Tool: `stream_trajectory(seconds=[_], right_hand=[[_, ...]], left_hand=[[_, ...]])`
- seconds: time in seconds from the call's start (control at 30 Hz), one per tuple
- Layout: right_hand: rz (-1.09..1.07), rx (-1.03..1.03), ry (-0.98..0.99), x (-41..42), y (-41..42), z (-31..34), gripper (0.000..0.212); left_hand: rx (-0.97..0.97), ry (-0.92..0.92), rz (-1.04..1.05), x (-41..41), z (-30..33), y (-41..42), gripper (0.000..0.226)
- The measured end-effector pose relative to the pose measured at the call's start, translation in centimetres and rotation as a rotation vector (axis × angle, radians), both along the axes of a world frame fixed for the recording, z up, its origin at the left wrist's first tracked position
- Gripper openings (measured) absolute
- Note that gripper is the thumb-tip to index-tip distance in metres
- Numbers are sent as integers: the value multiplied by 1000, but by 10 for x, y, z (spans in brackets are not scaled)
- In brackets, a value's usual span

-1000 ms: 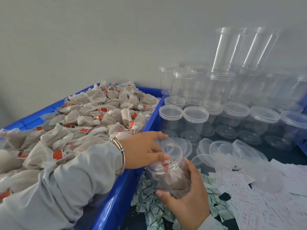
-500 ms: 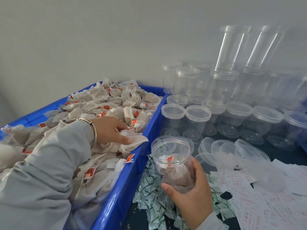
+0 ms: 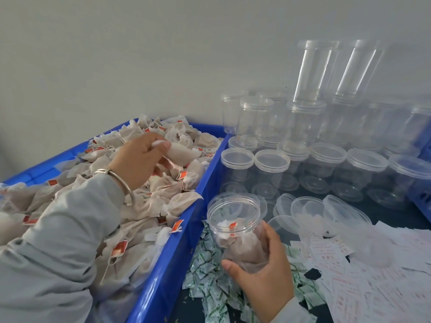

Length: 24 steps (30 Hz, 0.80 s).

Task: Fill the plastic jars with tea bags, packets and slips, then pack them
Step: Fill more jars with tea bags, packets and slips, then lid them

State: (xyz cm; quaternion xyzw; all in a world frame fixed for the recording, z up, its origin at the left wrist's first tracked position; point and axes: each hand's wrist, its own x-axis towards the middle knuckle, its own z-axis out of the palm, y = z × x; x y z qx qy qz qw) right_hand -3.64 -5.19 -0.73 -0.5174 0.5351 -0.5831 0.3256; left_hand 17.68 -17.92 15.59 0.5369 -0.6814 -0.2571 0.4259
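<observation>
Now the left hand (image 3: 142,159) was raised over the bin (image 3: 163,271), pinching a tea bag (image 3: 182,152); half a second earlier it pressed flat into the pile. Beside the bin, the right hand (image 3: 263,276) gripped the jar (image 3: 235,227).

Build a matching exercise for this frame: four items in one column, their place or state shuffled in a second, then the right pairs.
Items:
1. tea bag
2. open jar
3. green packets
4. loose lids

Places:
A. heaped on the table under the right hand
B. pinched in the left hand above the blue crate
C. lying between the empty jars and the paper slips
D. held by the right hand, partly filled

Pairs: 1-B, 2-D, 3-A, 4-C
</observation>
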Motion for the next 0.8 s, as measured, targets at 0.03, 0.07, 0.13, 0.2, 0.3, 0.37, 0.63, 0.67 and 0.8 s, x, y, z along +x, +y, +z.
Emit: stream_trajectory(seconds=[0.03,0.07,0.13,0.2,0.3,0.37,0.63,0.67,0.8], right_hand=[[4,2,-2,1,0,0,91],[4,3,-3,1,0,1,91],[-5,6,7,2,0,3,90],[-17,14,19,4,1,6,89],[-20,2,30,5,1,6,88],[-17,-2,34,4,0,5,87],[27,6,49,4,1,3,93],[37,17,36,5,1,4,94],[51,-9,41,6,1,4,95]], left_hand=[[52,179,-81,-5,2,4,17],[103,306,-160,-11,3,9,16],[166,384,-287,-22,2,18,14],[157,282,-353,-29,-2,25,11],[57,-111,-433,-34,-9,30,11],[32,-242,-478,-38,-12,35,15],[76,-306,-676,-53,-15,52,23],[29,-460,-674,-54,-19,52,23],[-120,-748,-625,-64,-26,54,20]])
